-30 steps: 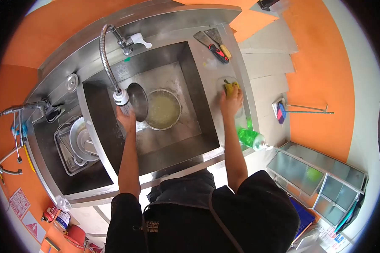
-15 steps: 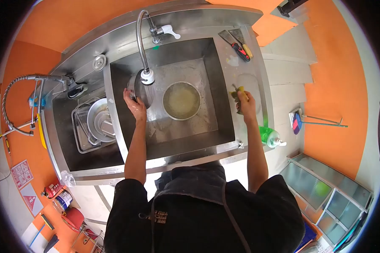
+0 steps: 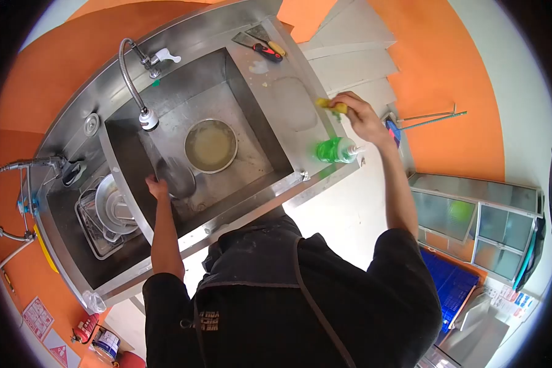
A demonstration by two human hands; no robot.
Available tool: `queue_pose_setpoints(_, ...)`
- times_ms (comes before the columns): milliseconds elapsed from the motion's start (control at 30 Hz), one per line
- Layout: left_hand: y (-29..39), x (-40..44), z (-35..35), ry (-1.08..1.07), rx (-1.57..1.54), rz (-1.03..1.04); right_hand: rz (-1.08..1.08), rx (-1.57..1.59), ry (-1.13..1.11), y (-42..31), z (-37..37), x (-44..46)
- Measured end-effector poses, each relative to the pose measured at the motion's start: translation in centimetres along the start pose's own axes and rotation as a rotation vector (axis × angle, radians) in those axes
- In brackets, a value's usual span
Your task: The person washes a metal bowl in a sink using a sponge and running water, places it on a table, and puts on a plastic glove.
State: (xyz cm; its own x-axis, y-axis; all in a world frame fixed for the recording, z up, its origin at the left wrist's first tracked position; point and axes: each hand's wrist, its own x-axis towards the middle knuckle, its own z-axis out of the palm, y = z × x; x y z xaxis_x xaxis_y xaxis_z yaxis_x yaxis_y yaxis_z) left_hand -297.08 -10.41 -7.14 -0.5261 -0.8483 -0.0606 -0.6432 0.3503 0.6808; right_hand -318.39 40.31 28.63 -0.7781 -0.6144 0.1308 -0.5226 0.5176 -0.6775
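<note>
Steel sink counter w/ 2 scrapers, green pump btl & sm. round metal pc

Pale lettering, apparently including "YOU", is being displayed on the black shirt. A red triangle is being shown on a wall sign; beside it, a red-printed sheet is being rendered too small to read.
</note>
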Motion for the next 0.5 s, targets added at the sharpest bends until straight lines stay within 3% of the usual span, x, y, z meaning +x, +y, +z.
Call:
queue_pose_setpoints(67,-6.4,-1.0,2.7,0.031,0.132,-0.125,0.058,-0.071,-0.084,1.4,-1.2,-1.3)
queue_pose_setpoints(167,-4.0,-4.4,0.9,-0.007,0.271,-0.425,0.030,-0.148,-0.084,4.6,-0.5,-2.8)
queue_pose_setpoints(267,-6.5,-5.3,1.0,-0.076,0.194,-0.437,0.003,-0.192,-0.237,5.5,0.5,-2.8)
queue_pose_setpoints(367,-8.4,-6.1,1.2,-0.098,0.128,-0.319,-0.046,-0.236,-0.350,5.4,1.6,-3.2)
queue_pose_setpoints(500,-7.7,-7.2,0.9,-0.001,0.125,-0.350,-0.196,-0.326,-0.422,5.5,2.5,-3.6)
